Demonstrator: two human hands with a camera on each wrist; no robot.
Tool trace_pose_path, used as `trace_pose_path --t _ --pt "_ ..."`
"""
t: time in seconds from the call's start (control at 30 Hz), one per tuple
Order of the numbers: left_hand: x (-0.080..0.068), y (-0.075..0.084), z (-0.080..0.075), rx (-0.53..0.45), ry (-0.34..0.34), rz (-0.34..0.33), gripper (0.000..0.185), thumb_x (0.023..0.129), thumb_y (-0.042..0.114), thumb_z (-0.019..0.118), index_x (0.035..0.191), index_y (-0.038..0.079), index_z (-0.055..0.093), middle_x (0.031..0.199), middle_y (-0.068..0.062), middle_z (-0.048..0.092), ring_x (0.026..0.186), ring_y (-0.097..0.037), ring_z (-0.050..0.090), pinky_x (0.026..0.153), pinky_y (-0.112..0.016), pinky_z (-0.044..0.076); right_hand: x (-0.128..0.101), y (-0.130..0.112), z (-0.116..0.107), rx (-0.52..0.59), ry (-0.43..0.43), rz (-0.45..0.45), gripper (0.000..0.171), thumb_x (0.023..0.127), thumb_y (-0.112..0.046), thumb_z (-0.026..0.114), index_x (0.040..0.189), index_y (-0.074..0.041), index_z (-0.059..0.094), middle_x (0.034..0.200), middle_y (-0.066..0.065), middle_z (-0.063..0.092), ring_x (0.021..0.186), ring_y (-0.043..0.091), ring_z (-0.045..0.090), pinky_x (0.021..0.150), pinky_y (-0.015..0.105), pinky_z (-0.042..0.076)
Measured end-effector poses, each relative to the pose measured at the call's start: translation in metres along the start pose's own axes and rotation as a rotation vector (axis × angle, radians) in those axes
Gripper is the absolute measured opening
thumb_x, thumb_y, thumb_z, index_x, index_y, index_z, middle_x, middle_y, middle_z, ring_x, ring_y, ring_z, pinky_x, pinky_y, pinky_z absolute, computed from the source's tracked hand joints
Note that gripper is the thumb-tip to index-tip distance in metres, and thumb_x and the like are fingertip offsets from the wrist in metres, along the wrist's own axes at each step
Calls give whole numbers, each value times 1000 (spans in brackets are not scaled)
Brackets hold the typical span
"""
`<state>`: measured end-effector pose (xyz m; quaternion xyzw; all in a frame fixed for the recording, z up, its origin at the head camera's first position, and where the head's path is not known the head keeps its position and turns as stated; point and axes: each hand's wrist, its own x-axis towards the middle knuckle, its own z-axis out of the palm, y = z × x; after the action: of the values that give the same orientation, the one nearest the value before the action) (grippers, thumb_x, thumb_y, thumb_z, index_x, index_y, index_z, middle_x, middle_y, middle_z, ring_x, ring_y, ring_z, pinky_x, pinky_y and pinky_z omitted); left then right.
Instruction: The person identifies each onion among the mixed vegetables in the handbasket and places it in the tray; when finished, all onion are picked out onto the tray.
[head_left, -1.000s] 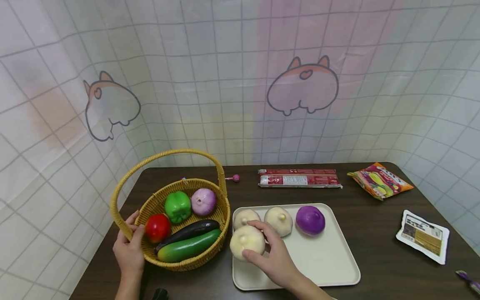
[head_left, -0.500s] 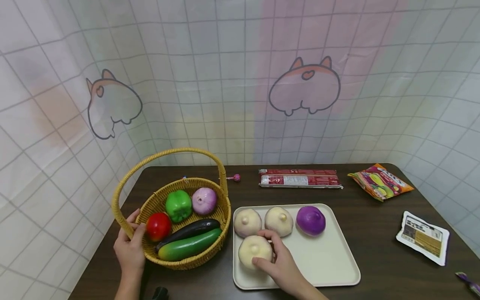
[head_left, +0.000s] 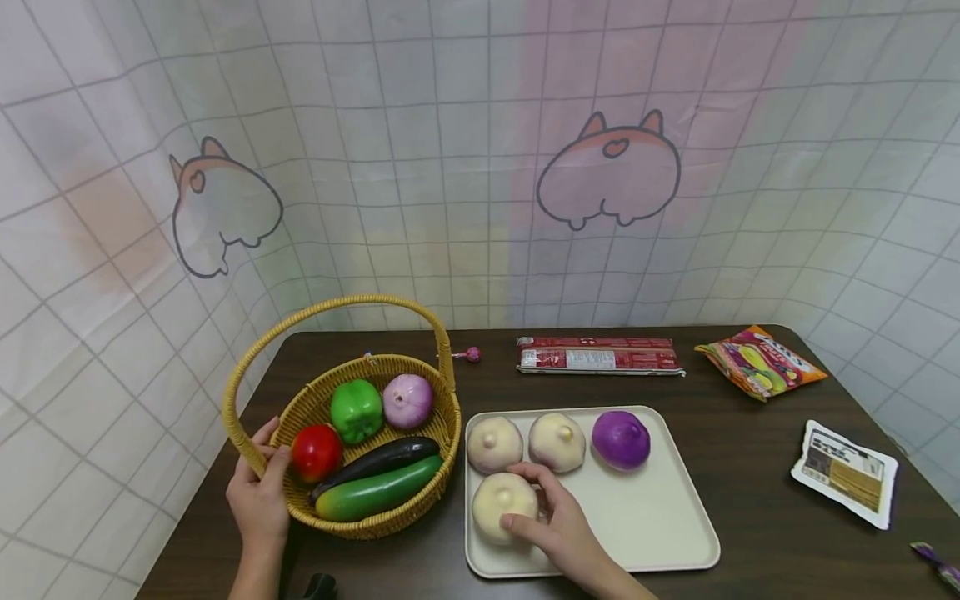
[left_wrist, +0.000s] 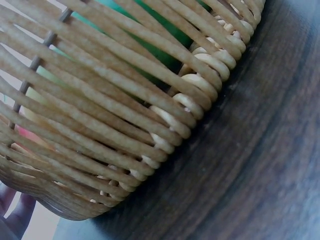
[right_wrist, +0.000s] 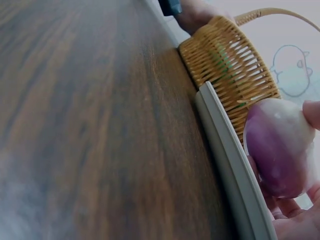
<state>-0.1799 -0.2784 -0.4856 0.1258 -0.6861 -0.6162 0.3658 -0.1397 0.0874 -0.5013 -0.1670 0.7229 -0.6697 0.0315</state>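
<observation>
My right hand (head_left: 555, 521) holds a turnip (head_left: 504, 507) at the tray's front left, thumb and fingers around its sides. The right wrist view shows this turnip (right_wrist: 280, 150) white above and purple below. Behind it on the cream tray (head_left: 637, 533) sit two more pale turnips (head_left: 495, 444) (head_left: 557, 442) and a purple round vegetable (head_left: 621, 440). With my left hand (head_left: 258, 496) I grip the left rim of the wicker basket (head_left: 397, 525), beside the handle's foot. Inside lie a tomato (head_left: 316, 453), green bell pepper (head_left: 356, 412), purple onion (head_left: 407, 401), eggplant (head_left: 382, 462) and green cucumber-like vegetable (head_left: 378, 489).
Long red packets (head_left: 600, 357) lie along the back of the dark table (head_left: 742, 467), with a lollipop (head_left: 471, 354) behind the basket. A colourful snack bag (head_left: 761, 362), a white-and-gold pouch (head_left: 845, 473) and a purple wrapped item (head_left: 936, 562) are on the right.
My right hand has moved the turnip slightly right and toward me, down to the tray's front left, uncovering the turnip behind. The left hand stays on the basket.
</observation>
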Motion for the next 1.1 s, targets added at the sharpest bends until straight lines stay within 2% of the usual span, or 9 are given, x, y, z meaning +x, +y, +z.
trace_pose_path --t 0.2,0.63,0.8,0.9,1.1 --pt "-1 1 0 -20 -2 -20 18 92 1 62 86 -13 54 127 -8 66 111 -9 59 80 -11 46 1 2 2 -10 22 -20 53 83 -10 75 130 -5 52 126 16 58 101 16 61 85 27 50" --pt "-1 0 2 -30 2 -9 17 92 0 62 86 -14 53 127 -12 65 110 -10 59 80 -12 46 8 6 6 38 83 -58 58 79 -4 77 131 -4 52 121 20 58 99 17 63 82 30 55" --pt "-1 0 2 -21 -2 -12 17 92 0 62 86 -13 54 127 -10 65 111 -9 59 81 -11 45 7 8 6 -56 122 -105 57 77 -7 79 129 -8 55 114 15 62 93 14 62 76 28 54" --pt "-1 0 2 -14 -1 -9 16 92 0 62 87 -13 54 127 -10 65 111 -9 59 80 -11 46 7 7 7 -134 139 -117 58 75 -12 82 127 -9 57 117 7 63 92 13 59 75 27 52" --pt "0 -1 1 1 3 1 16 92 0 62 87 -13 54 127 -9 65 110 -9 59 79 -11 46 4 5 8 -217 75 -86 59 75 -20 83 129 -12 58 108 0 65 88 11 57 73 27 49"
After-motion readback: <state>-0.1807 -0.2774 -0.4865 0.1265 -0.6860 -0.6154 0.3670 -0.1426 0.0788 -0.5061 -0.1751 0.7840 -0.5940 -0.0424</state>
